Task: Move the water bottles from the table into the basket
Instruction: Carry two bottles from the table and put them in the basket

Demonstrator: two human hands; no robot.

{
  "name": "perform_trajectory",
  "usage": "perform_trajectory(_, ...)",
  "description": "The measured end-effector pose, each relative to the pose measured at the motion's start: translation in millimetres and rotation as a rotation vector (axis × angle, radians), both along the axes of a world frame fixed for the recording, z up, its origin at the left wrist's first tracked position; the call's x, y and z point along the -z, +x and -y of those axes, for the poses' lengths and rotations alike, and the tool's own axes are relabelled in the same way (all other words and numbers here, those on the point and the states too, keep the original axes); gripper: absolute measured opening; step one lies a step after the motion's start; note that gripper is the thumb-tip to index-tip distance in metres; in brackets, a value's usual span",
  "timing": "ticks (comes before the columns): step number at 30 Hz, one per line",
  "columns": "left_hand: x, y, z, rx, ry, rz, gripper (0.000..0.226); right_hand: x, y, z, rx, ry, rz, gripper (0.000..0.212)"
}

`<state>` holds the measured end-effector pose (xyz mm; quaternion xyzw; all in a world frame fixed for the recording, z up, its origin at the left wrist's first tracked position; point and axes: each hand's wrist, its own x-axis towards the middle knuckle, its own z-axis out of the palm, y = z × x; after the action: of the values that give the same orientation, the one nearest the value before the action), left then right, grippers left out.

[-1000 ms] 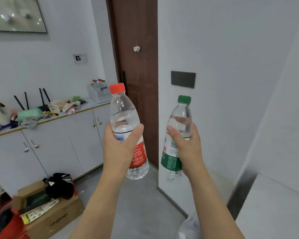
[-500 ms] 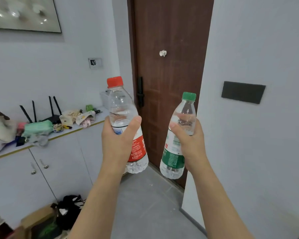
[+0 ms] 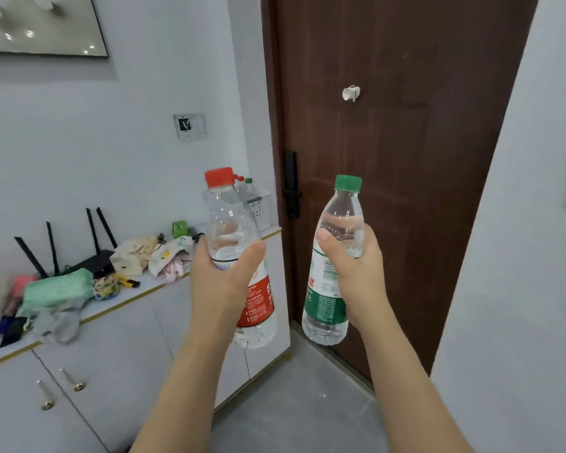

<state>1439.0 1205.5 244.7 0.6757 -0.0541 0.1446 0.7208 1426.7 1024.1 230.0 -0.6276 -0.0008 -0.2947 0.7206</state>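
My left hand (image 3: pixel 224 279) grips a clear water bottle with a red cap and red label (image 3: pixel 232 223), held upright in the air. In my right hand (image 3: pixel 356 273) is a second bottle with a green cap and green label (image 3: pixel 340 217), tilted slightly to the left. Behind the red-capped bottle, a white perforated basket (image 3: pixel 262 207) stands on the far right end of the white cabinet top (image 3: pixel 151 282), beside the door. The tops of two bottles (image 3: pixel 245 183) stick out of the basket.
The cabinet top carries a black router (image 3: pixel 92 259), a green cloth bundle (image 3: pixel 58 291), paper bags and small clutter. A brown door (image 3: pixel 389 158) with a black lock is straight ahead. A white wall (image 3: pixel 520 289) juts in on the right. Grey floor lies below.
The view has swung left and closer to the cabinet; the door now fills the centre. Both hands still hold their bottles, and the basket now shows behind the red-capped one.
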Motion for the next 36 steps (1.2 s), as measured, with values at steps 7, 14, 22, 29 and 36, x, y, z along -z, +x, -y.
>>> perform_trajectory(7,-9.5,132.6,-17.2,-0.062,0.007,0.042,0.053,-12.2,142.3,-16.7,-0.063,0.078,0.015,0.041)
perform_trajectory(14,3.1,258.2,-33.1,-0.088,-0.047,-0.024,0.071,-7.9,271.7,-38.3,-0.08,0.136,-0.008,0.055)
perform_trajectory(22,-15.1,410.5,-70.5,-0.033,-0.046,0.043,0.057,-21.0,415.7,-77.3,-0.071,0.136,0.008,0.052)
perform_trajectory(29,-22.1,528.1,-78.0,-0.025,-0.189,0.03,0.052,-24.3,519.9,-82.9,-0.03,0.144,0.031,0.041)
perform_trajectory(36,-12.9,647.0,-59.3,-0.074,-0.249,0.029,0.041,-6.7,634.5,-71.0,-0.048,0.209,0.024,0.057)
